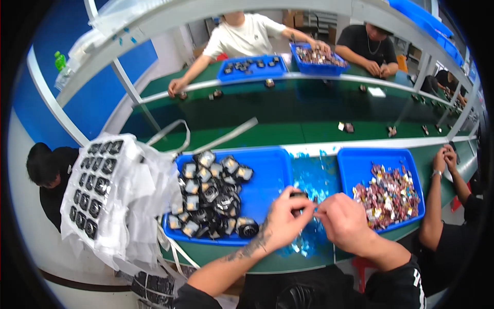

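Note:
My left hand [285, 219] is closed around a small black part [298, 195], mostly hidden by the fingers. Close against it, my right hand [345, 224] pinches with thumb and forefinger; whatever lies between those fingertips is too small to make out. Both hands are over the bench between two blue trays. The left tray [267, 190] has black rounded parts [210, 193] with pale square patches heaped in its left half. In the right tray [352, 170] lies a pile of small pinkish, shiny pieces [388, 198].
Shiny blue film [309, 177] covers the bench between the trays. At the left stands a stack of white blister trays [118, 216] holding black parts. A green conveyor belt [288, 110] with scattered parts runs beyond a pale rail. Co-workers sit across, at the left and right.

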{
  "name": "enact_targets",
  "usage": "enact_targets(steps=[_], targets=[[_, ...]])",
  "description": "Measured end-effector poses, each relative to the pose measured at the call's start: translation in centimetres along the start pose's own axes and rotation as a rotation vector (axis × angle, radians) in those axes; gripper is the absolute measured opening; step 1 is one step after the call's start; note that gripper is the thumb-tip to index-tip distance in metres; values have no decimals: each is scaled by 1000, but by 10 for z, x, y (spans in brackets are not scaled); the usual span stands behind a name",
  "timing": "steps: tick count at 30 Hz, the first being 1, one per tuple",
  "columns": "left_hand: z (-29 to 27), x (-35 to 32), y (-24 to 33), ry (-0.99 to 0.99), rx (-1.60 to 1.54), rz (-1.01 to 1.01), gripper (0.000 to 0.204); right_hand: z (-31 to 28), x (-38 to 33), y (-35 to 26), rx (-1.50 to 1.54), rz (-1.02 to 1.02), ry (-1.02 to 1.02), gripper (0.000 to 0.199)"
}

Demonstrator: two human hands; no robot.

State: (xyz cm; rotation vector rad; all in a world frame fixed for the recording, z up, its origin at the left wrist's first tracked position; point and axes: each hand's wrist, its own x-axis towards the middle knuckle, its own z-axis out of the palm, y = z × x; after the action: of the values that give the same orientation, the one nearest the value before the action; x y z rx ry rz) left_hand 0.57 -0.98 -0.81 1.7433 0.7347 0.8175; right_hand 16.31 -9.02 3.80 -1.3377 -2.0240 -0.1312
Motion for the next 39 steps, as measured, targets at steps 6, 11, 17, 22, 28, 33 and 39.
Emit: enact_targets(steps=[6, 11, 17, 22, 28, 33, 39], targets=[[-10, 15, 3, -115, -206, -59, 13, -9, -5, 12, 254, 446, -149, 27], [-11, 8, 0, -356, -455, -171, 17, -1, -7, 23, 742, 533, -123, 27], [-3, 5, 5, -257, -590, -108, 42, 2, -21, 21, 943, 564, 177, 11], [3, 5, 2, -189, -574, -25, 57, 4, -11, 7, 635, 668, 47, 12], [2, 4, 1, -198, -516, 2, 55, 11, 4, 0, 390, 526, 91, 13], [3, 2, 3, -196, -491, 23, 49, 11, 3, 0, 355, 535, 123, 13], [5, 1, 2, -176, -469, 38, 48, 15, 4, 0, 335, 496, 161, 10]])
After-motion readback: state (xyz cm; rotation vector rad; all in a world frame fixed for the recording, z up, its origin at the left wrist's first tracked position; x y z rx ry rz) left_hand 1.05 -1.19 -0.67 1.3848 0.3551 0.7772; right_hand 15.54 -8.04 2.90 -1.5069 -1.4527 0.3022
